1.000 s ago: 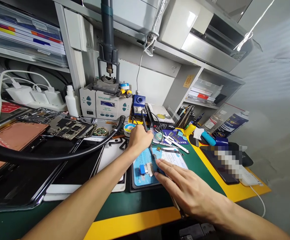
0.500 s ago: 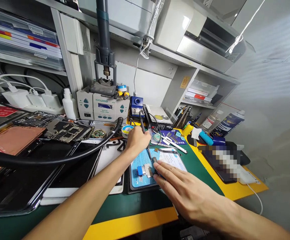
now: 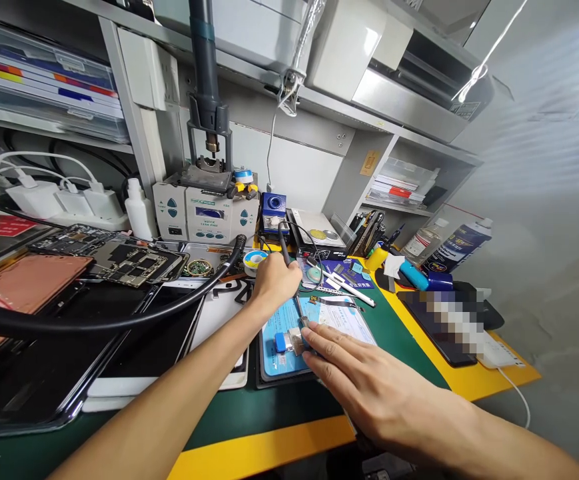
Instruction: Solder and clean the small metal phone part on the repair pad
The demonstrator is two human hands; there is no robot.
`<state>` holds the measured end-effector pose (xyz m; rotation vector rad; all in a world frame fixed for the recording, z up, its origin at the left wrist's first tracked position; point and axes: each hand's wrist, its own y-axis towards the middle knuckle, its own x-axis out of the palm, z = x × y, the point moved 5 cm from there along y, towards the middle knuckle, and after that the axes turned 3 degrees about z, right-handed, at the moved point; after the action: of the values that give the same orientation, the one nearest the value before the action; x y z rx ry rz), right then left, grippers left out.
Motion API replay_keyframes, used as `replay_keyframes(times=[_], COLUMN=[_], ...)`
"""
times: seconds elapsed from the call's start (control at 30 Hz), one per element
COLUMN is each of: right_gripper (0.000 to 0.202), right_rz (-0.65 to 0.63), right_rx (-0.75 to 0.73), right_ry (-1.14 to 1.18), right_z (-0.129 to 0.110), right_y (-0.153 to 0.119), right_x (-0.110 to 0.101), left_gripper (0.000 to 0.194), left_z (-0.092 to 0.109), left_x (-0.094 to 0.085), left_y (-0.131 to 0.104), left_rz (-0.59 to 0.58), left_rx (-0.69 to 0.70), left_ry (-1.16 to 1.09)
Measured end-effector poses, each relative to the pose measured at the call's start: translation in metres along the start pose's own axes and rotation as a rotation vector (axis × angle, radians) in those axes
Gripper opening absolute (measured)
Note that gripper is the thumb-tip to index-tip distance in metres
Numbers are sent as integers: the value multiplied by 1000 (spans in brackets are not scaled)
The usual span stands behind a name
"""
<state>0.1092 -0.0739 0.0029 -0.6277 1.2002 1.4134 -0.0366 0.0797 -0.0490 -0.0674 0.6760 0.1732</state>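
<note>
My left hand (image 3: 274, 280) is closed around the dark handle of a soldering iron (image 3: 284, 250), whose thin metal shaft points down toward me. Its tip ends at a small dark grey piece (image 3: 304, 321) by my right fingertips. My right hand (image 3: 364, 373) reaches in from the right, fingers together and bent over that piece; the thumb is hidden, and what they pinch is mostly covered. Just left of them lies a small silver part with a blue end (image 3: 281, 343). All this sits over a blue and white printed mat (image 3: 272, 367). Behind lies a black flex cable (image 3: 336, 303).
A rework station (image 3: 209, 213) stands at the back, with a thick black hose (image 3: 119, 325) arching across the left side over phone panels and circuit boards (image 3: 129, 260). A white pen-like tool (image 3: 354, 291) lies beyond the mat. Bottles, a spray can (image 3: 459, 247) and a phone (image 3: 436, 333) are at right.
My right fingertips have shifted slightly left, close to the iron's tip and the silver part. The left hand holds the iron in nearly the same place.
</note>
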Motion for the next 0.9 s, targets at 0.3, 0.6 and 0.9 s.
replay_keyframes(times=[0.3,0.6,0.9], right_gripper=[35,33,33], right_rz=[-93,-143,-117], right_rx=[63,32,21], right_ry=[88,148,127], right_z=[7,4,3], right_y=[6,1,2], right_x=[-5,-1,1], left_gripper=[32,32,31], left_z=[0,0,3], left_x=[2,1,0], left_y=[1,0,-2], left_rz=[7,13,14], left_rx=[18,26,59], left_ry=[-16,-32,-25])
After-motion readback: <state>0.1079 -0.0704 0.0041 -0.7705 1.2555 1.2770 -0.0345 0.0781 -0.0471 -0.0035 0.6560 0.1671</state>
